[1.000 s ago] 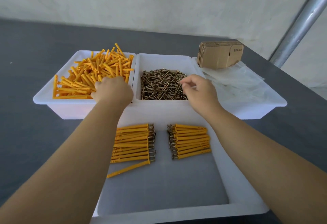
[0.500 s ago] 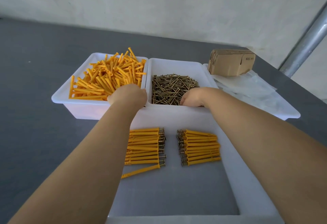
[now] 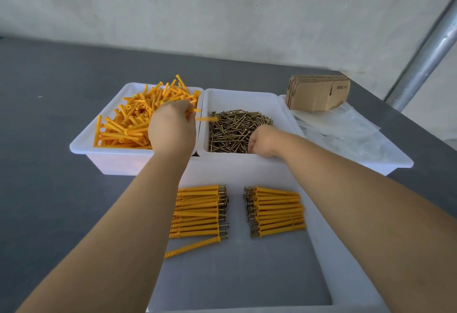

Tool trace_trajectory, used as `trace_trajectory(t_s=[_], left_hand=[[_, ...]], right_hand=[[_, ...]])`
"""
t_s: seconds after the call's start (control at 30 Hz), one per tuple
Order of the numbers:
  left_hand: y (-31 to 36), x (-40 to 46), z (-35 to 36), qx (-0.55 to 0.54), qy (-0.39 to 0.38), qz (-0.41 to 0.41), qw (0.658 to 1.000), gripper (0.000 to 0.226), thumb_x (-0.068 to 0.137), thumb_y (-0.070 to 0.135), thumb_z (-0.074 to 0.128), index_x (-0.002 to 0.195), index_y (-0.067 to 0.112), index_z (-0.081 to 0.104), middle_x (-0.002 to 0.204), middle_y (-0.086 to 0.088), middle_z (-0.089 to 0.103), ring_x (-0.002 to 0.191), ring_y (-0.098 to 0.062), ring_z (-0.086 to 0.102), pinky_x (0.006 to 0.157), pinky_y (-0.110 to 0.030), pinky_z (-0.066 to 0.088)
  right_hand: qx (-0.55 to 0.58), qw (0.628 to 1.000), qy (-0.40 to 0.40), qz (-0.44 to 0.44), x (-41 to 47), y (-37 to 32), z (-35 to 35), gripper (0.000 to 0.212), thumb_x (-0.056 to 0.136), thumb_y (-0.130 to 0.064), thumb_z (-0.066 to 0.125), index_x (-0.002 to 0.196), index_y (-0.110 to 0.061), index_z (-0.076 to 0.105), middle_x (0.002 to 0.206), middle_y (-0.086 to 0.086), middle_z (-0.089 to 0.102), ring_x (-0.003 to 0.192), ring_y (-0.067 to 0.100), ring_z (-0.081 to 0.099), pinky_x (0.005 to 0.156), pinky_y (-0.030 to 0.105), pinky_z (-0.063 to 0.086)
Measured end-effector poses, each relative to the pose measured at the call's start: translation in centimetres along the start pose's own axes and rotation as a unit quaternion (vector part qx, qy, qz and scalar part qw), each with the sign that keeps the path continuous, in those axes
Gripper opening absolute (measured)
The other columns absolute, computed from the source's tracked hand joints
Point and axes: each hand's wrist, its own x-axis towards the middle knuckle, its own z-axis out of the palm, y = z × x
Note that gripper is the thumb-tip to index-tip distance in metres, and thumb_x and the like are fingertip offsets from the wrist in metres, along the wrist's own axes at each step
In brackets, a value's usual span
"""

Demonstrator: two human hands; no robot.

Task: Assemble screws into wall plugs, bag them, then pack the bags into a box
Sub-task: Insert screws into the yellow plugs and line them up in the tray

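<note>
matt orange plastic plugs (image 3: 128,125), dull brassy metal screws (image 3: 235,127), smooth white plastic tubs (image 3: 81,146)

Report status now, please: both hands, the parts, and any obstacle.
Left hand holds a yellow wall plug above the bin edge. Right hand curled down in the screws, grasp hidden. Two rows of assembled plugs in near tray. No obstacle seen.

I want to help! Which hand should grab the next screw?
The right hand: its curled fingers are already down in the screws. The left hand is busy holding a yellow plug by the plug bin.
</note>
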Motion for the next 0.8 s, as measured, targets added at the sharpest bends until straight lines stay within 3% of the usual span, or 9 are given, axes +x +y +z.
trace_trajectory(t_s=[0.1, 0.2, 0.27, 0.33, 0.4, 0.5, 0.6, 0.7, 0.8], left_hand=[[-0.3, 0.1, 0.1, 0.005, 0.025, -0.009, 1.0, 0.022, 0.098, 0.017, 0.054, 0.11, 0.01, 0.071, 0.089, -0.012, 0.07, 0.083, -0.033, 0.063, 0.069, -0.042, 0.054], [0.4, 0.1, -0.2, -0.063, 0.089, 0.008, 0.994, 0.028, 0.097, 0.016, 0.056, 0.123, 0.013, 0.064, 0.083, -0.002, 0.066, 0.076, -0.022, 0.06, 0.064, -0.035, 0.047], [1.1, 0.0, -0.5, -0.138, 0.112, 0.022, 0.984, 0.023, 0.095, 0.014, 0.056, 0.117, 0.012, 0.061, 0.08, 0.001, 0.066, 0.069, -0.02, 0.06, 0.06, -0.037, 0.048], [1.7, -0.3, -0.7, -0.196, 0.099, 0.042, 0.975, 0.014, 0.096, 0.012, 0.055, 0.107, 0.009, 0.062, 0.082, -0.001, 0.07, 0.068, -0.021, 0.065, 0.062, -0.041, 0.053], [2.4, -0.8, -0.7, -0.251, 0.052, 0.046, 0.966, 0.011, 0.096, 0.01, 0.054, 0.103, 0.007, 0.063, 0.085, -0.001, 0.072, 0.069, -0.019, 0.068, 0.065, -0.04, 0.056], [3.9, -2.0, -0.5, -0.373, -0.09, -0.005, 0.924, 0.008, 0.096, 0.005, 0.057, 0.097, 0.011, 0.063, 0.084, -0.002, 0.074, 0.066, -0.015, 0.069, 0.062, -0.031, 0.057], [5.0, -3.2, -0.1, -0.438, -0.27, -0.05, 0.856, 0.01, 0.094, 0.002, 0.061, 0.092, 0.011, 0.065, 0.079, -0.006, 0.072, 0.063, -0.015, 0.07, 0.06, -0.029, 0.059], [5.5, -4.0, 0.5, -0.387, -0.366, -0.016, 0.846, 0.008, 0.092, 0.002, 0.065, 0.088, 0.01, 0.068, 0.072, -0.003, 0.069, 0.065, -0.014, 0.071, 0.062, -0.031, 0.059], [5.7, -4.5, 0.6, -0.36, -0.394, -0.01, 0.846, 0.011, 0.088, 0.004, 0.069, 0.089, 0.015, 0.069, 0.08, -0.008, 0.074, 0.069, -0.011, 0.07, 0.061, -0.028, 0.057]], right_hand=[[0.019, 1.0, 0.018, -0.018, -0.1, 0.1, -0.3, 0.026, 0.09, -0.018, 0.065, 0.115, -0.01, 0.07, 0.118, 0.011, 0.068, 0.112, 0.028, 0.063, 0.097, 0.038, 0.05], [0.012, 0.999, 0.024, -0.039, 0.3, 0.2, 0.0, 0.019, 0.091, -0.016, 0.066, 0.107, -0.013, 0.074, 0.112, 0.007, 0.07, 0.108, 0.026, 0.064, 0.096, 0.038, 0.051], [0.074, 0.986, 0.136, -0.058, 0.6, 0.5, 0.7, 0.009, 0.092, -0.015, 0.064, 0.096, -0.016, 0.072, 0.101, 0.002, 0.069, 0.099, 0.024, 0.064, 0.088, 0.035, 0.052], [0.204, 0.934, 0.29, -0.051, 0.5, 1.1, 1.2, 0.007, 0.093, -0.014, 0.061, 0.095, -0.019, 0.066, 0.092, -0.003, 0.066, 0.091, 0.019, 0.063, 0.081, 0.03, 0.05], [0.312, 0.874, 0.372, -0.032, 0.0, 1.6, 1.0, 0.014, 0.092, -0.012, 0.061, 0.102, -0.022, 0.061, 0.087, -0.006, 0.07, 0.087, 0.015, 0.066, 0.079, 0.028, 0.049], [0.519, 0.776, 0.359, -0.005, -1.9, 2.0, 0.0, 0.022, 0.091, -0.009, 0.061, 0.107, -0.024, 0.057, 0.078, -0.004, 0.074, 0.076, 0.012, 0.073, 0.071, 0.032, 0.055], [0.691, 0.676, 0.256, -0.017, -4.7, 2.6, -0.3, 0.02, 0.095, -0.008, 0.059, 0.108, -0.023, 0.058, 0.078, -0.001, 0.074, 0.076, 0.018, 0.075, 0.057, 0.027, 0.054], [0.708, 0.676, 0.202, -0.047, -6.9, 3.4, 1.1, 0.022, 0.097, -0.008, 0.055, 0.108, -0.024, 0.066, 0.071, -0.003, 0.066, 0.062, 0.013, 0.065, 0.052, 0.025, 0.05], [0.629, 0.743, 0.209, -0.094, -8.0, 3.7, 1.7, 0.029, 0.095, -0.005, 0.058, 0.101, -0.027, 0.075, 0.072, -0.003, 0.058, 0.059, 0.01, 0.049, 0.056, 0.022, 0.043]])
